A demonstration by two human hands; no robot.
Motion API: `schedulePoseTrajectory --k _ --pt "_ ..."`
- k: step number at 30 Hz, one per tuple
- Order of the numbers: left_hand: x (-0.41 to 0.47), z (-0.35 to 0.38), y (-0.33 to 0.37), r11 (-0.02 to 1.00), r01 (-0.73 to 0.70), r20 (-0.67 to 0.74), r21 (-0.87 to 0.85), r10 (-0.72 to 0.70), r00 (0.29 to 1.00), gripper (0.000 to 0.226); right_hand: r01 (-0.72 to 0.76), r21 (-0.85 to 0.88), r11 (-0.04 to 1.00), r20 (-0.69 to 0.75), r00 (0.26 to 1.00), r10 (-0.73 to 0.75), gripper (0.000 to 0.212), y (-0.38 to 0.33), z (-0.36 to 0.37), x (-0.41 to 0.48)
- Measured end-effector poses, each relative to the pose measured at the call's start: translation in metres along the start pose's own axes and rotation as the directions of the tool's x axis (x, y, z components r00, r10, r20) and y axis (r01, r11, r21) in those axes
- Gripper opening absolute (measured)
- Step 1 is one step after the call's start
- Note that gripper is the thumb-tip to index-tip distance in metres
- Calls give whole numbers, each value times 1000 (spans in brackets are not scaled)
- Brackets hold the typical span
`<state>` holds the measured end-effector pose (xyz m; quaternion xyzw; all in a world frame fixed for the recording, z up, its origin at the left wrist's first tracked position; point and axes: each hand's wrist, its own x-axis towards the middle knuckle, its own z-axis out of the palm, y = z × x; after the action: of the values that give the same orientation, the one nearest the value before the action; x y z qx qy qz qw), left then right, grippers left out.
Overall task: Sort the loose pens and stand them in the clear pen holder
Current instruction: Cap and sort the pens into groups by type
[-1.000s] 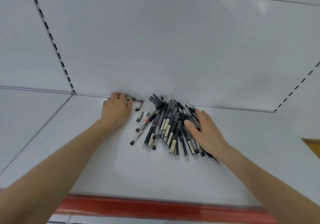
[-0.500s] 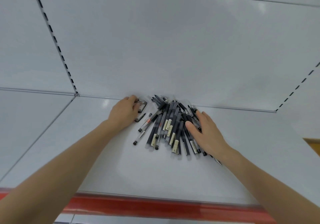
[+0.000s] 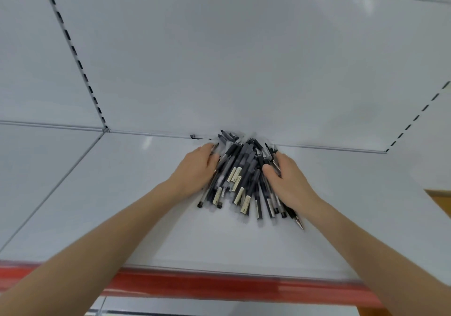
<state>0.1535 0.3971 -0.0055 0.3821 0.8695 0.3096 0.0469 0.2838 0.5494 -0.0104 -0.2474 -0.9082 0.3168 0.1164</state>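
Observation:
A heap of black and clear pens with pale labels lies on the white shelf, up against the back panel. My left hand presses flat against the heap's left side, fingers together and curved around the pens. My right hand lies on the heap's right side, thumb on top of the pens and several pens under the palm. One small black pen piece sits alone at the back seam, left of the heap. No clear pen holder is in view.
The shelf has a red front edge strip. A white back panel rises behind the pens, with slotted uprights at left and right. A neighbouring shelf section lies to the left.
My left hand has slid right from the stray pens at the back seam and pushed them into the heap. The heap is tighter between both hands. The right hand has barely moved.

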Motion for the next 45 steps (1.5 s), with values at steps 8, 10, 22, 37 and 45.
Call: schedulePoseTrajectory --k 8,10,22,37,45 --pt "-8 -23 -18 997 60 -81 -54 -65 995 30 87 -95 992 -112 989 -97 30 -3 -28 -2" --pt "-11 -27 -22 997 60 -105 -47 -65 992 27 166 -104 981 -124 976 -179 24 -19 -25 3" --pt "-36 -39 -36 998 62 -151 -23 -65 986 20 110 -495 862 54 994 -96 36 -87 21 53" --pt "-21 -28 -27 990 -33 31 137 29 999 18 -160 325 932 171 979 109 20 -79 -5 34" --pt "-28 -44 -10 969 18 -79 -248 -39 996 9 106 459 882 -50 994 -93 9 -60 -44 -20"
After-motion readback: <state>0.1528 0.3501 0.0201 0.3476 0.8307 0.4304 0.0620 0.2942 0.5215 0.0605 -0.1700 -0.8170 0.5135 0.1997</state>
